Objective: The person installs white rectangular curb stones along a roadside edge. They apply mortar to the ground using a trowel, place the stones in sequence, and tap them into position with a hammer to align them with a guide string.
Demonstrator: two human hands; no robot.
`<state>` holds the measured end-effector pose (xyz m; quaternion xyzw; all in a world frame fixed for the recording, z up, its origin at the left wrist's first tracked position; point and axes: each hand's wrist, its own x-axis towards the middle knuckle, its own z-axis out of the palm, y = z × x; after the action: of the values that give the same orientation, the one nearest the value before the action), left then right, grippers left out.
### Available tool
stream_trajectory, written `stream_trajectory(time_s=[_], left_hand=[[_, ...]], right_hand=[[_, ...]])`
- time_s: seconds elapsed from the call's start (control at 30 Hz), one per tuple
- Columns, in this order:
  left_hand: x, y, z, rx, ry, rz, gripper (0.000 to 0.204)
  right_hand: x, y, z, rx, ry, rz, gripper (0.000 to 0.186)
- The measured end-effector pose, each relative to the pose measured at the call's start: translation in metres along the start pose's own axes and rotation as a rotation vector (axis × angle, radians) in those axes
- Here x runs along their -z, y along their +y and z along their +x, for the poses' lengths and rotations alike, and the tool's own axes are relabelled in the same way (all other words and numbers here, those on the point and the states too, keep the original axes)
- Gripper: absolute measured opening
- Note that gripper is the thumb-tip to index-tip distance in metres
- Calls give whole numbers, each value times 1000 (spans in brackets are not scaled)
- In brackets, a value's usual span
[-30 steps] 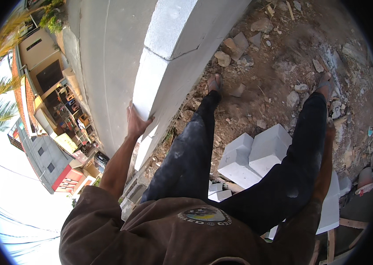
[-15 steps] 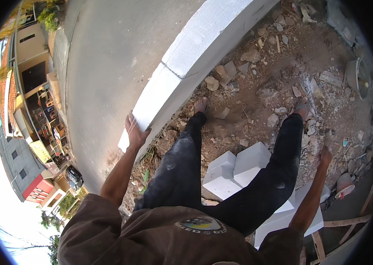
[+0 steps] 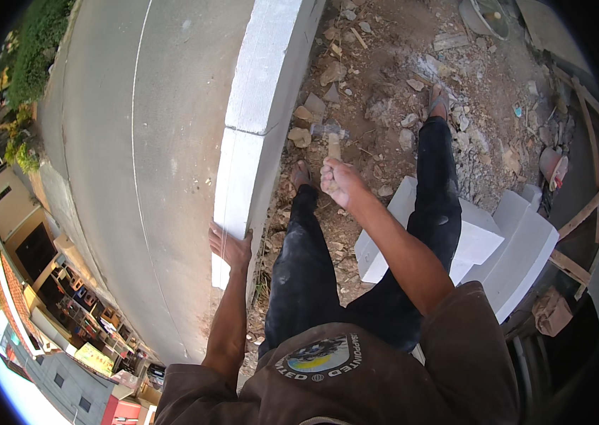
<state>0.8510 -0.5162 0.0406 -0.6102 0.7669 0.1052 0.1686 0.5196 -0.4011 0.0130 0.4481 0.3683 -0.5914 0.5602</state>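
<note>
My left hand [image 3: 231, 246] grips the near end of a white block [image 3: 234, 185], thumb on the right side and fingers over the left edge. This block lies in a low wall, meeting another white block [image 3: 257, 78] at a visible joint. Closed round the wooden handle of a hammer [image 3: 334, 146], my right hand [image 3: 342, 183] is raised over the rubble, to the right of the wall and apart from it. The hammer's head is blurred. A thin string runs along the wall top by my left hand.
Loose white blocks [image 3: 515, 248] are stacked beside my right leg. Stones and rubble [image 3: 384, 85] cover the ground around my feet. A bucket [image 3: 484, 15] and a pinkish container [image 3: 553, 168] stand to the right, near wooden planks [image 3: 586, 120]. Grey road [image 3: 122, 120] runs left of the wall.
My right hand has swung from the far right, low down, to the middle near the wall, bringing the hammer up. The view has turned; my left hand stays on the block's near end.
</note>
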Motion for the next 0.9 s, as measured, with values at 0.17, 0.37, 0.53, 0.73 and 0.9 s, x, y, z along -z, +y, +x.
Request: stream_trajectory(time_s=[0.17,0.37,0.53,0.73,0.9], left_hand=[[-1,-5,1,-32,0,-15,122],[0,-6,3,-10,-15,-10,125],[-11,-16,5,-25,-14,-92,124],[-9,-21,6,-2,-92,-152,124],[-20,-21,8,-9,-64,-134,122]], right_hand=[[-46,107,54,-44,87,74,16],[-52,131,65,-33,63,152,18],[-34,116,55,-25,4,-49,16],[-2,83,-59,402,89,-890,18],[-6,23,-127,808,-92,-1630,21]])
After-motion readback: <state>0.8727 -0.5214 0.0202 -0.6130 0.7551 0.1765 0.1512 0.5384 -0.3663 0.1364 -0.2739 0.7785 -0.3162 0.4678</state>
